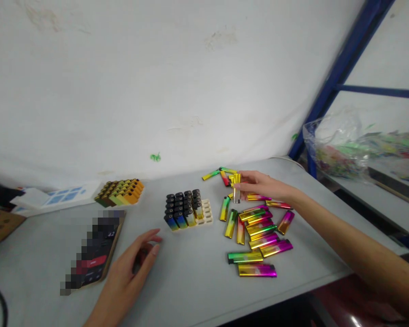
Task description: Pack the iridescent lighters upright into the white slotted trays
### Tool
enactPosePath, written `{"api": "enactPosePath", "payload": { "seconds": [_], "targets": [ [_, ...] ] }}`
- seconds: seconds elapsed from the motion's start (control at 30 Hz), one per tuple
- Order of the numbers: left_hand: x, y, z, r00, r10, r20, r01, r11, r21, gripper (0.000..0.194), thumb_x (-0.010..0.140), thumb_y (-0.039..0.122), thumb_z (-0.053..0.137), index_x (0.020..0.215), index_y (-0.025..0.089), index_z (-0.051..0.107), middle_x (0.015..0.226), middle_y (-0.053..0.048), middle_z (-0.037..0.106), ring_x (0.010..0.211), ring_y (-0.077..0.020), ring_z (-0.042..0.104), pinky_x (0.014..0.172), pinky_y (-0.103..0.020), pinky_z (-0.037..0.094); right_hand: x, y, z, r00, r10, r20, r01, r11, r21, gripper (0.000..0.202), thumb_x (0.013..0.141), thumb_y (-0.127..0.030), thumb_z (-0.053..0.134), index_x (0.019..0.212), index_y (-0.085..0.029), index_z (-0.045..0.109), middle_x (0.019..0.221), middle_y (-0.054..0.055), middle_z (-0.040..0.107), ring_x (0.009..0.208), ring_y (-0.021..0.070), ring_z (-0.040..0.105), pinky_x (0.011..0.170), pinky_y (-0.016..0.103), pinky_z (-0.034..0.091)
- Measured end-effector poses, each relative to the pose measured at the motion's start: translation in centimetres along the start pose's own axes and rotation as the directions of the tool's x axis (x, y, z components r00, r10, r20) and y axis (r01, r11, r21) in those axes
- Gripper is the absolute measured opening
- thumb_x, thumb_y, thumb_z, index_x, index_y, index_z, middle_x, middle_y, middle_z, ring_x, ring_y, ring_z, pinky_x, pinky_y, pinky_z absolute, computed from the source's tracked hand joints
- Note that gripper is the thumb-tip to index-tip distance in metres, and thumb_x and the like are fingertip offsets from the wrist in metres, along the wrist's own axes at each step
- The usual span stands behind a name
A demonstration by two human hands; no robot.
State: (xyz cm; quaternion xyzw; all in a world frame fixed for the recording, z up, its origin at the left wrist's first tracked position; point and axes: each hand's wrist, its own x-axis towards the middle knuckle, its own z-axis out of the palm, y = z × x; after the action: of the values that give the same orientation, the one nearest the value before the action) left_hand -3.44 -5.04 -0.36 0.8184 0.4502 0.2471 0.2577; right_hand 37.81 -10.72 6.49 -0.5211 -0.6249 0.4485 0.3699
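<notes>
Two bare hands over a grey table (191, 277), left to right:

- Beyond the left hand, off to its left: cardboard piece (2, 225), then a white box (68, 196) with blue print. Past the fingertips, farther back: block of standing yellow-and-brown lighters (119, 193).
- Phone (104, 249) lies just left of the left hand, screen up, part of it pixelated.
- Left hand (124, 272): loose, fingers part-curled, thumb apart. Gripping nothing that shows; hollow of the palm is dark.
- Cream rack (207, 212) sits ahead and right of the left hand, near its fingertips, not touching; it's left of the right hand. Black-topped lighters (184, 209) stand in it in rows, cells showing along its right side.
- Right hand (259, 183): thumb and fingers pinch one gold lighter (237, 179), held roughly upright, silvery at the lower end. Can't tell if it touches the ones behind.
- Loose lighters (262, 230), gold with green, red or magenta, lie below and nearer than the right hand; a few sit just beyond its fingertips.
- Right of the right forearm: blue frame (341, 68), clear plastic bag (344, 145).

Step in hand, my read: singling out one lighter from the loose lot. Next move calls for a firm pinch, clearance over neighbours, and keeping it upright if it's to line up with a cell.
</notes>
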Motion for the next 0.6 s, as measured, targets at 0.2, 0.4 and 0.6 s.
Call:
{"api": "enactPosePath", "payload": {
  "seconds": [0.2, 0.4, 0.6],
  "targets": [
    [1.9, 2.3, -0.6, 0.998, -0.07, 0.007, 0.07, 0.998, -0.006, 0.056, 0.098, 0.063, 0.043, 0.133, 0.023, 0.06, 0.085, -0.002, 0.077, 0.069, -0.0203, 0.072, 0.066, -0.031, 0.059, 0.4, 0.6, 2.9, 0.988, 0.073, -0.136, -0.003, 0.891, 0.454, 0.036, 0.078, -0.032, 0.087, 0.09, -0.025, 0.054, 0.093, 0.001, 0.072, 0.094, 0.0223, 0.075, 0.087, 0.041, 0.06],
    [6.0, 4.0, -1.8, 0.976, -0.091, -0.199, 0.1, 0.994, 0.036, 0.052, 0.096, 0.06, 0.043, 0.12, 0.019, 0.065, 0.087, -0.005, 0.077, 0.066, -0.0205, 0.07, 0.066, -0.032, 0.057, 1.7, 1.0, 4.7, 0.987, 0.057, -0.148, 0.043, 0.803, 0.594, 0.036, 0.078, -0.028, 0.088, 0.076, -0.023, 0.053, 0.084, -0.001, 0.064, 0.095, 0.0203, 0.074, 0.099, 0.041, 0.058],
    [7.9, 2.8, 0.3, 0.954, -0.071, -0.29, 0.072, 0.997, -0.004, 0.053, 0.1, 0.059, 0.034, 0.11, 0.02, 0.068, 0.09, -0.006, 0.078, 0.086, -0.0243, 0.073, 0.081, -0.035, 0.056, 1.9, 1.5, 6.0, 0.995, 0.042, -0.089, 0.02, 0.802, 0.597, 0.029, 0.086, -0.038, 0.081, 0.109, -0.024, 0.072, 0.105, 0.003, 0.066, 0.096, 0.0172, 0.07, 0.102, 0.041, 0.056]
  ]
}}
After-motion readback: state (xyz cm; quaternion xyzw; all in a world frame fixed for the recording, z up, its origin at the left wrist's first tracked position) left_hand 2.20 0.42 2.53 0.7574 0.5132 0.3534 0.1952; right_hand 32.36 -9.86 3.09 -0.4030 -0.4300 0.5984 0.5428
